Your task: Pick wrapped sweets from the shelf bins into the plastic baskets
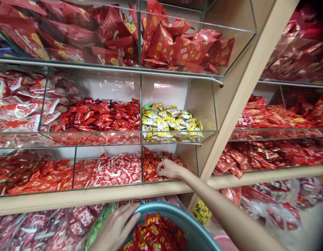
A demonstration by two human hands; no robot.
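My right hand (167, 168) reaches into the lower compartment, fingers curled together over red wrapped candies (150, 168) with yellow print. Whatever the fingertips pinch is hidden. Below the shelf is a teal plastic basket (196, 223), holding a pile of red candies (158, 234) with yellow lettering. My left hand (116, 225) grips the basket at its left rim, its fingers lying over the edge; the thumb is out of sight.
Glass dividers and a wooden ledge (98, 198) front the candy bins. Yellow-and-white candies (171, 120) lie in the bin above, red-and-white candies (116, 169) to the left. A slanting wooden post (239, 101) stands at right. Bagged candies (273, 205) lie under the shelf.
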